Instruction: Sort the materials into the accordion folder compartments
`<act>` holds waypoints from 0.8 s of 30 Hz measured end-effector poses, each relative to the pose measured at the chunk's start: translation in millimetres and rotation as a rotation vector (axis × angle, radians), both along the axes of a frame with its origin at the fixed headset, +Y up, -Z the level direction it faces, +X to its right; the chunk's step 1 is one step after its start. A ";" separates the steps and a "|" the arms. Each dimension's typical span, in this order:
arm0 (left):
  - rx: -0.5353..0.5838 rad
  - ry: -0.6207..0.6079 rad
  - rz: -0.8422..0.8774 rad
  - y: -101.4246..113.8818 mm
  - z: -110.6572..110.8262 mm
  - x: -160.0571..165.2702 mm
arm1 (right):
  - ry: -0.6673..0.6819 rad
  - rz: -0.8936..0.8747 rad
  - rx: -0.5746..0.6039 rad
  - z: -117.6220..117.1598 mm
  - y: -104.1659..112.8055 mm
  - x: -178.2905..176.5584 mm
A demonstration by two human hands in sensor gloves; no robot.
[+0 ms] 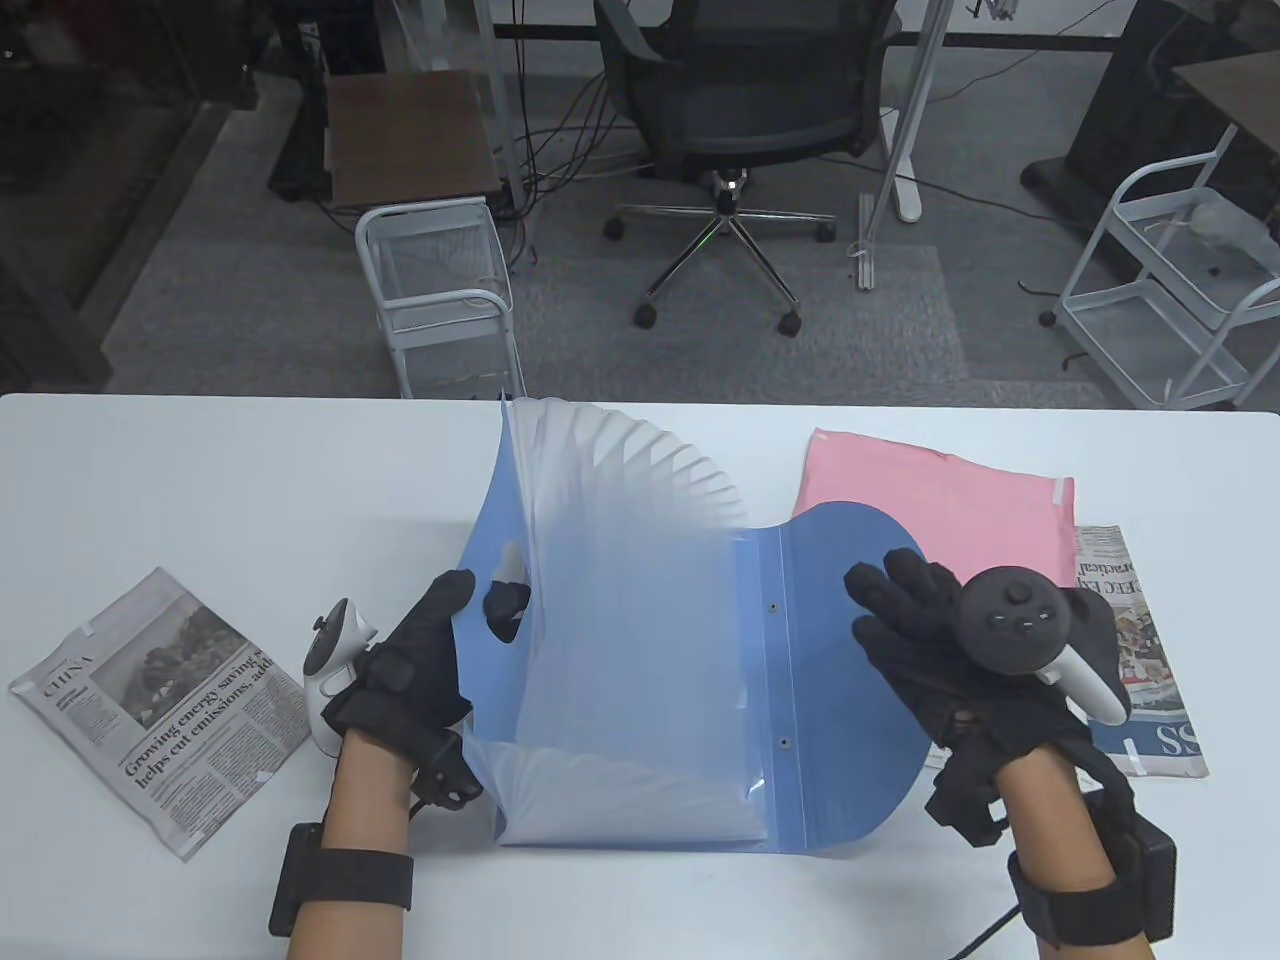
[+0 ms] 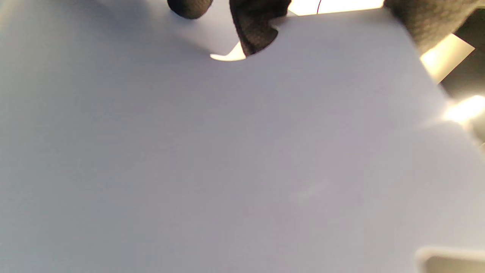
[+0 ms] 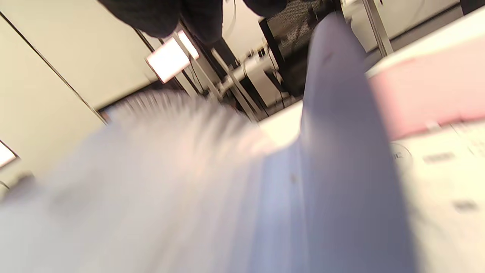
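A blue accordion folder (image 1: pixel 640 640) lies open in the middle of the white table (image 1: pixel 200 470), its translucent pockets fanned out. My left hand (image 1: pixel 455 625) grips the folder's front cover at its thumb notch and holds it up; the cover fills the left wrist view (image 2: pixel 242 151), with my fingertips (image 2: pixel 254 26) over the notch. My right hand (image 1: pixel 905 625) rests flat, fingers spread, on the folder's blue flap (image 1: pixel 850 600). A pink envelope (image 1: pixel 950 510) lies beyond the flap. One folded newspaper (image 1: pixel 160 700) lies at the left, another newspaper (image 1: pixel 1150 640) at the right, partly under my right hand.
Beyond the table's far edge stand a white wire cart (image 1: pixel 440 290), an office chair (image 1: pixel 740 120) and a second white cart (image 1: pixel 1170 280). The right wrist view is blurred and shows the fanned pockets (image 3: pixel 151 170), the flap (image 3: pixel 341 151) and the pink envelope (image 3: pixel 428 87).
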State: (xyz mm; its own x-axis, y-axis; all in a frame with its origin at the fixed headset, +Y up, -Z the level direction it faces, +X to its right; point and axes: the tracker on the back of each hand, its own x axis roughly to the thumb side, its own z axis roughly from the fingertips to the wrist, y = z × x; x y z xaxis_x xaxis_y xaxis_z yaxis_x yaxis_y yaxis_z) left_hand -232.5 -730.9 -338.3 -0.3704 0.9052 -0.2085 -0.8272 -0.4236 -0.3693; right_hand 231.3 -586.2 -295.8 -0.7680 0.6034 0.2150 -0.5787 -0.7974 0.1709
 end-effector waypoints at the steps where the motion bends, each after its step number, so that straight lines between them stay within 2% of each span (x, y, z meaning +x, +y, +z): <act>1: 0.001 -0.003 -0.002 0.0 -0.2 0.4 | -0.017 -0.032 0.039 -1.4 6.2 5.3; 4: 0.006 -0.009 -0.012 -0.3 -0.4 1.3 | -0.081 -0.090 0.097 -11.9 13.0 22.4; 7: 0.006 -0.010 -0.013 -0.7 -0.4 1.5 | -0.157 -0.067 0.106 -33.2 2.3 38.5; 10: 0.008 -0.009 -0.018 -0.6 -0.2 1.9 | -0.239 0.076 0.086 -59.2 -24.2 52.8; 14: 0.011 -0.013 -0.026 -1.2 -0.7 2.8 | -0.258 0.363 0.014 -91.4 -69.2 60.6; 16: 0.012 -0.014 -0.027 -1.6 -0.8 3.6 | -0.261 0.449 -0.021 -103.2 -87.3 63.3; 21: 0.014 -0.013 -0.037 -1.4 -0.9 4.9 | -0.281 0.560 -0.137 -124.2 -124.7 70.1; 24: 0.015 -0.014 -0.040 -2.0 -1.1 6.0 | -0.287 0.595 -0.154 -130.8 -138.9 74.2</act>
State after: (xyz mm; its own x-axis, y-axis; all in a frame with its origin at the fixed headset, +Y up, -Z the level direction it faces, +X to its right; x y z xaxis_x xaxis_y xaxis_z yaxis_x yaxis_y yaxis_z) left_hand -226.6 -732.9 -339.4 -0.3313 0.9221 -0.1999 -0.8379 -0.3849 -0.3869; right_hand 305.5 -725.2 -426.5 -0.9925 0.0681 -0.1020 -0.0886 -0.9730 0.2133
